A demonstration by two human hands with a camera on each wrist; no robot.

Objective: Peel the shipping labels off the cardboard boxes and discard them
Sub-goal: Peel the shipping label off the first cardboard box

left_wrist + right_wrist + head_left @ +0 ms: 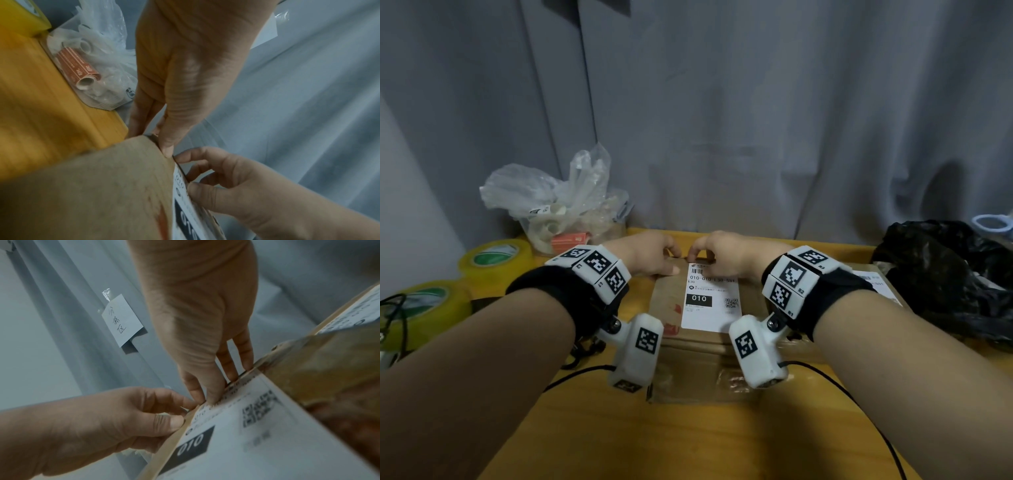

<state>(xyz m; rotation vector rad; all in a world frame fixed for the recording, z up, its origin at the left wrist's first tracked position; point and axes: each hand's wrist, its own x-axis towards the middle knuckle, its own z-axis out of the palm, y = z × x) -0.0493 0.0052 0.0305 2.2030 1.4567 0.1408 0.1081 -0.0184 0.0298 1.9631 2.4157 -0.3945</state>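
Observation:
A brown cardboard box [671, 308] lies in the middle of the wooden table, with a white shipping label [710, 301] marked "010" flat on its top. My left hand [671, 262] grips the box's far edge just left of the label, thumb on top and fingers behind, as the left wrist view shows with the left hand [152, 138]. My right hand [693, 255] pinches at the label's far left corner; in the right wrist view the right hand [205, 397] has thumb and forefinger on that edge of the label [236, 434]. The label still lies stuck down.
A second box with its own label [873, 281] sits behind my right wrist. A black plastic bag [945, 274] lies at the right. A clear bag of scraps [561, 205] and two yellow tape rolls [496, 257] stand at the left. Cables trail across the near table.

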